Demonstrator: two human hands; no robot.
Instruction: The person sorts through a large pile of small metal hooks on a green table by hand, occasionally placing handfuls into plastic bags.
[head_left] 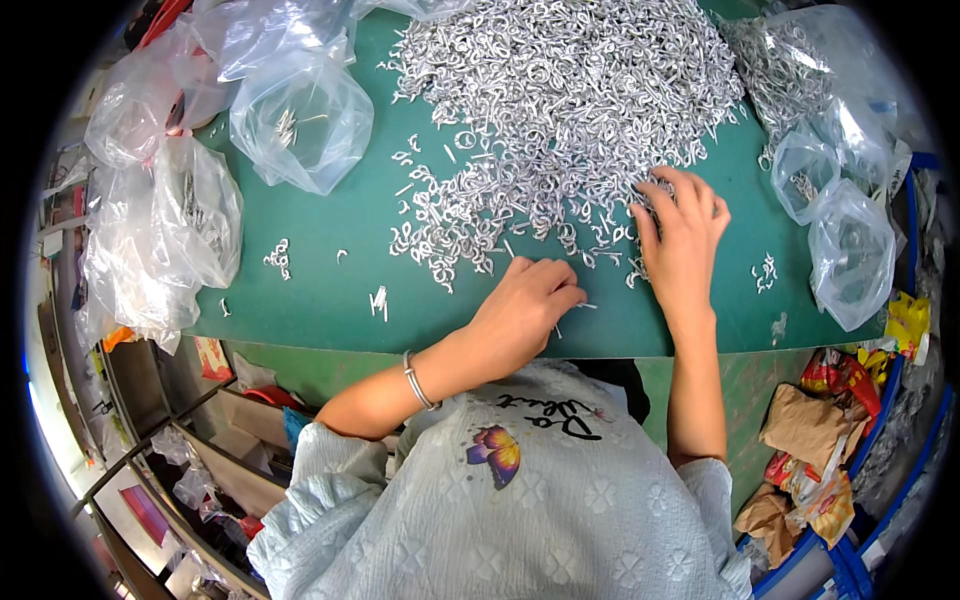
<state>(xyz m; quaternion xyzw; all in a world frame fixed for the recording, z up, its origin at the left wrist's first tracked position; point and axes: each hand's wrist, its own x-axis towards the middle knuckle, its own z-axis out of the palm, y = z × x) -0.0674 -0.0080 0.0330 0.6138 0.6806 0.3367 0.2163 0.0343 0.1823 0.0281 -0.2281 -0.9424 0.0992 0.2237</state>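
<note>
A broad heap of small silvery metal eye hooks covers the far middle of the green table, thinning into loose pieces toward me. My left hand is closed near the front edge of the table, and thin metal pins stick out from between its fingertips. At the near right side of the heap, my right hand has its thumb and fingers apart. Its fingertips touch the loose pieces there, and I see nothing held in it. A few straight pins lie in a small group left of my left hand.
An open clear bag with a few pins stands at the far left, beside fuller bags. More clear bags line the right edge. Small clusters of hooks lie apart on the green tabletop. Below right are crumpled wrappers.
</note>
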